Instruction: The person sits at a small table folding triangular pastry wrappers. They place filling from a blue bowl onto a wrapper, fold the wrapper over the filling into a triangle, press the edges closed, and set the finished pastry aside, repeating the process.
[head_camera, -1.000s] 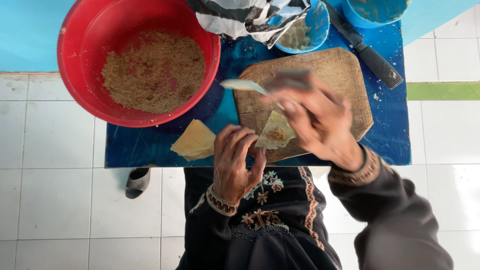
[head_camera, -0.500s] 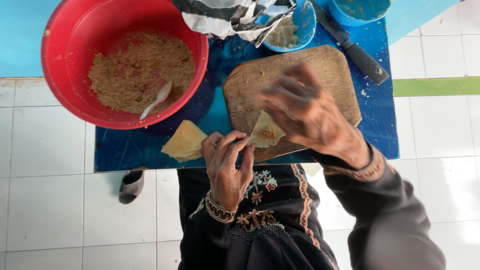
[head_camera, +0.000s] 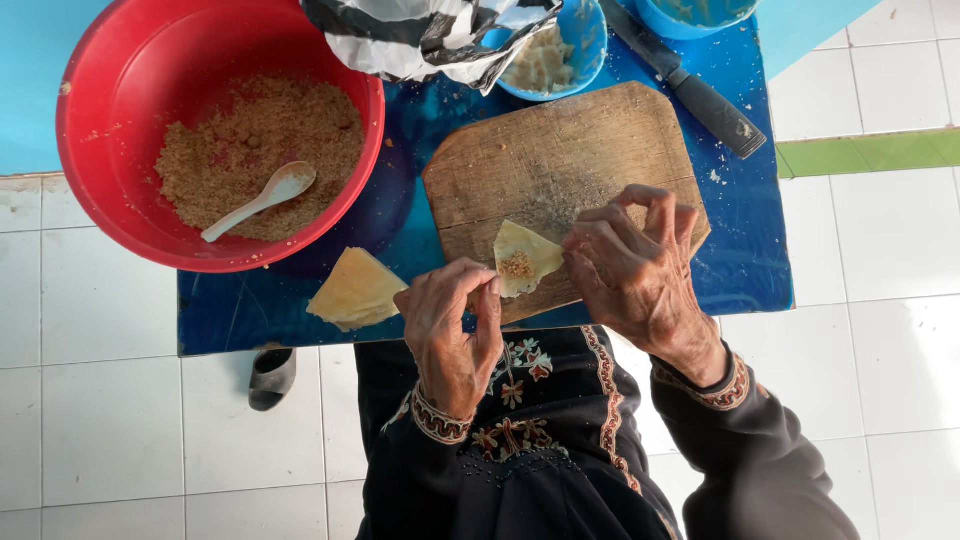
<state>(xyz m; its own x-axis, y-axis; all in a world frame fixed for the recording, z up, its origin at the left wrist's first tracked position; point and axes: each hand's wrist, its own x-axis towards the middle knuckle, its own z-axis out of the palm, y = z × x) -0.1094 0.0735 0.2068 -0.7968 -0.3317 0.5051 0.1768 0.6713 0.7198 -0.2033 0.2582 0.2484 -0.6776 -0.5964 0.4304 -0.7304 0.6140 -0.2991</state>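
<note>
pinching a small dough wrapper (head_camera: 527, 257) with a dab of brown filling, the left hand (head_camera: 452, 335) and right hand (head_camera: 632, 270) hold it from either side, fingers closed on its edges, over the near edge of a wooden board (head_camera: 560, 160) on the blue bench (head_camera: 745, 270). a folded wrapper (head_camera: 355, 290) lies just left, near the red bowl (head_camera: 110, 190) with a white spoon (head_camera: 262, 198).
</note>
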